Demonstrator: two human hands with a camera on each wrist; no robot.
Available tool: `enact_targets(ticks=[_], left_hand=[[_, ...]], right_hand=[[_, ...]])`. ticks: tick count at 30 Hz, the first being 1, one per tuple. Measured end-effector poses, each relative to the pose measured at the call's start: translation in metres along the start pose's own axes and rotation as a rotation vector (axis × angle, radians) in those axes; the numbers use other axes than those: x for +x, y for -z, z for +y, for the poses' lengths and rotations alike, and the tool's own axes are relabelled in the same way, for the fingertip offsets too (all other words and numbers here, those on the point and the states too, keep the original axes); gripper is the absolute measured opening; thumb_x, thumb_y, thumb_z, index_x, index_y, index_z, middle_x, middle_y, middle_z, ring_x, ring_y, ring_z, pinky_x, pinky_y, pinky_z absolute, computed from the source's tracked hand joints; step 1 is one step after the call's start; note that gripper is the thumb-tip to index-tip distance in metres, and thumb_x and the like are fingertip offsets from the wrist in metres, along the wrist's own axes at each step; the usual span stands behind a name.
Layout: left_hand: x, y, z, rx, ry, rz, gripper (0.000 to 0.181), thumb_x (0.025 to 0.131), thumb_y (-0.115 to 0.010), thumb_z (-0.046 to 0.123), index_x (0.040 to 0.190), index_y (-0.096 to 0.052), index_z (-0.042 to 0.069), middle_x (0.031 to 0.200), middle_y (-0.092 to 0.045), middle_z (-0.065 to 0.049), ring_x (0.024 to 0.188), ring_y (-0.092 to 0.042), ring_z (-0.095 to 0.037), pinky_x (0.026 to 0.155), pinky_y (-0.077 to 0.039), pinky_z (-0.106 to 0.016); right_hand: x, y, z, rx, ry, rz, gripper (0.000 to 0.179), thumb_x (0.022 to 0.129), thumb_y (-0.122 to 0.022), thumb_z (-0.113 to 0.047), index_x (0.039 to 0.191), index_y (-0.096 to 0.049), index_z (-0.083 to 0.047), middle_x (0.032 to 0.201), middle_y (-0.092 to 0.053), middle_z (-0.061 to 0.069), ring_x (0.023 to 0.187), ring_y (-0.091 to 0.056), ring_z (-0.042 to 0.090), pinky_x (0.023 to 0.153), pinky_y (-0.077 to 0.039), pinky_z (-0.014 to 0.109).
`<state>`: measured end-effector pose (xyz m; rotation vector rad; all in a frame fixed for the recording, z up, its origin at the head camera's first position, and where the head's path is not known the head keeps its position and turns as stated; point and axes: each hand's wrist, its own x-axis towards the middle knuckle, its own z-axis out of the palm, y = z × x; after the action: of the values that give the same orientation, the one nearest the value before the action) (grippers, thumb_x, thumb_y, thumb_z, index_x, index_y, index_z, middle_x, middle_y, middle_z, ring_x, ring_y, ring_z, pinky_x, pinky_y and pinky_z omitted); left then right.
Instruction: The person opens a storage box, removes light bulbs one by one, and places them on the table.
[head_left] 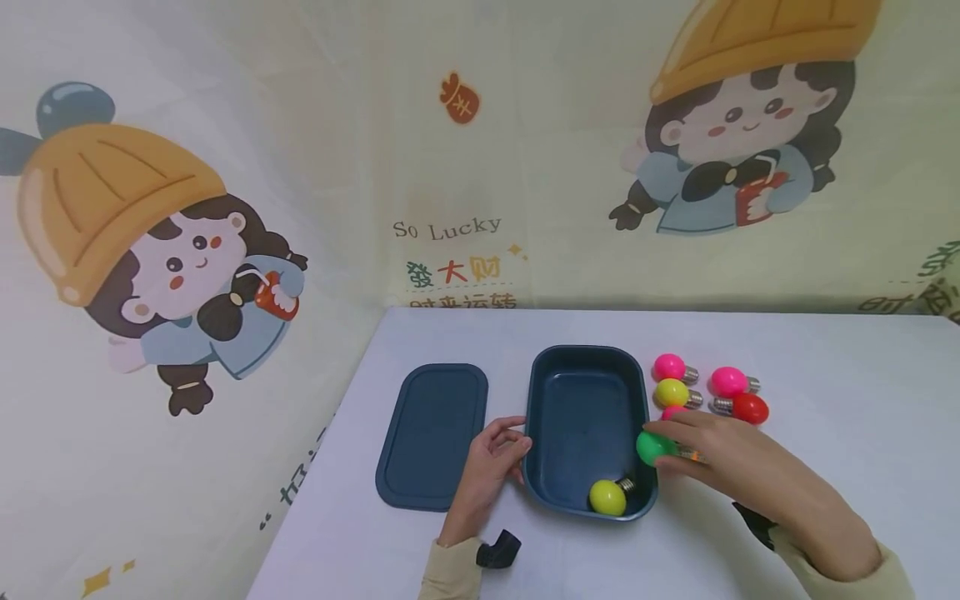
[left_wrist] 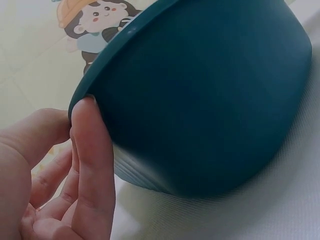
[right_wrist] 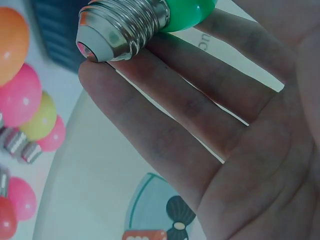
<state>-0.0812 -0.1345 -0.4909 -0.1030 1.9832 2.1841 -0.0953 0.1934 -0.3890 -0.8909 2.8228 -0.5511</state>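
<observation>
A dark blue rectangular container [head_left: 585, 408] stands on the white table with a yellow light bulb [head_left: 608, 497] lying in its near right corner. My left hand [head_left: 491, 458] pinches the container's left rim, thumb and index finger meeting at the edge in the left wrist view. Between the thumb and fingers of my right hand [head_left: 731, 454] is a green light bulb [head_left: 656, 448], held over the container's right rim. Its silver screw base [right_wrist: 125, 27] shows at the fingertips in the right wrist view.
A flat blue lid [head_left: 433, 437] lies left of the container. To the right are pink bulbs [head_left: 669, 367], a yellow bulb [head_left: 671, 392] and a red bulb [head_left: 750, 408]. An orange bulb [right_wrist: 12, 45], mostly hidden by my right hand from above, shows in the right wrist view.
</observation>
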Motion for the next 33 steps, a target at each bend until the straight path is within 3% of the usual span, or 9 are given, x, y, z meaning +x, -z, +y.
enact_targets(ticks=[5,13,16,23,33], left_hand=[[0.000,-0.001,-0.002,0.003,0.003,0.003,0.044,0.091,-0.073,0.024,0.130,-0.059,0.009,0.099,-0.064,-0.006,0.070,-0.058,-0.011,0.057,-0.053,-0.024],[-0.001,0.000,-0.003,0.008,-0.007,-0.001,0.042,0.092,-0.072,0.023,0.130,-0.059,0.010,0.099,-0.064,-0.006,0.069,-0.058,-0.011,0.057,-0.053,-0.023],[0.000,0.000,-0.003,0.012,-0.007,0.002,0.042,0.092,-0.073,0.023,0.130,-0.059,0.010,0.099,-0.065,-0.006,0.069,-0.058,-0.011,0.057,-0.053,-0.023],[-0.001,-0.001,-0.002,0.006,-0.007,-0.003,0.043,0.092,-0.072,0.023,0.130,-0.059,0.010,0.099,-0.065,-0.005,0.069,-0.058,-0.011,0.057,-0.054,-0.024],[-0.002,-0.001,-0.002,0.012,-0.025,-0.011,0.043,0.092,-0.071,0.020,0.131,-0.057,0.005,0.098,-0.064,-0.006,0.070,-0.058,-0.010,0.057,-0.053,-0.023]], right_hand=[[-0.008,-0.001,0.011,-0.013,-0.049,-0.010,0.049,0.075,-0.083,-0.041,0.116,-0.071,-0.018,0.106,-0.071,0.001,0.097,-0.067,0.025,0.074,-0.060,0.044],[-0.019,-0.004,0.029,-0.023,-0.171,-0.079,0.043,0.078,-0.082,-0.036,0.114,-0.072,-0.016,0.092,-0.065,-0.004,0.083,-0.062,0.014,0.068,-0.059,0.040],[-0.024,-0.006,0.036,-0.021,-0.203,-0.103,0.046,0.077,-0.082,-0.034,0.118,-0.071,-0.016,0.094,-0.067,-0.003,0.085,-0.063,0.016,0.070,-0.059,0.042],[-0.036,-0.014,0.049,-0.060,-0.205,-0.069,0.045,0.076,-0.083,-0.032,0.116,-0.071,-0.015,0.101,-0.072,0.006,0.089,-0.068,0.026,0.072,-0.059,0.048],[-0.039,-0.022,0.061,-0.042,-0.275,-0.170,0.051,0.075,-0.084,-0.036,0.116,-0.069,-0.009,0.103,-0.071,0.012,0.091,-0.068,0.035,0.073,-0.059,0.050]])
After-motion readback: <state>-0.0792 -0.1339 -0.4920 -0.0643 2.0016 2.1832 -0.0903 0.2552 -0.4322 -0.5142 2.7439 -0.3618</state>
